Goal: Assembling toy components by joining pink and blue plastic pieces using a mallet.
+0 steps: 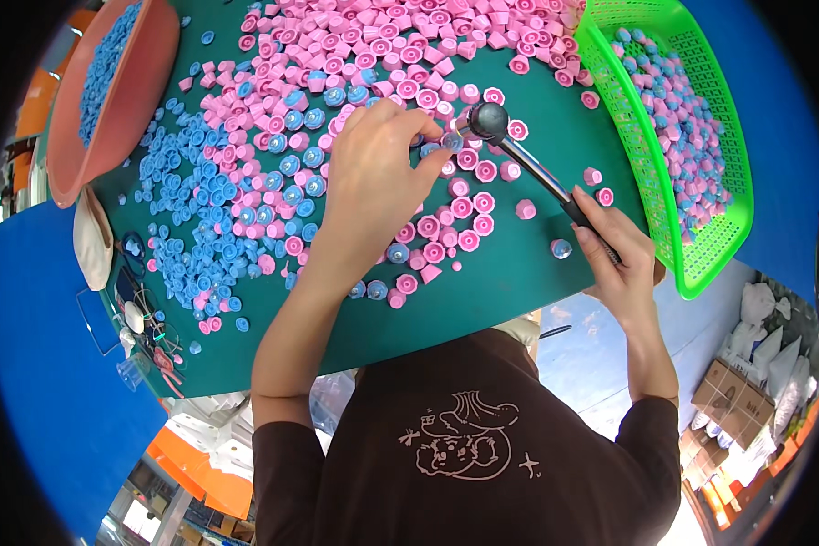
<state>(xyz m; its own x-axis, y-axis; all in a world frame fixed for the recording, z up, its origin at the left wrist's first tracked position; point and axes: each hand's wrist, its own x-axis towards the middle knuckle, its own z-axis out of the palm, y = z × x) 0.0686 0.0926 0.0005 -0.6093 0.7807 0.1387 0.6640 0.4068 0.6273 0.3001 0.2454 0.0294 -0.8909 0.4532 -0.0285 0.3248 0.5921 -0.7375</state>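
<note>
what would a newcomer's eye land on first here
Probably the mass of pink cup-shaped pieces across the far side of the green tabletop, with small blue pieces to the left. Next, the bright green basket of mixed pieces on the right. Then the round-headed hammer in the right hand, its head near the left hand.
</note>
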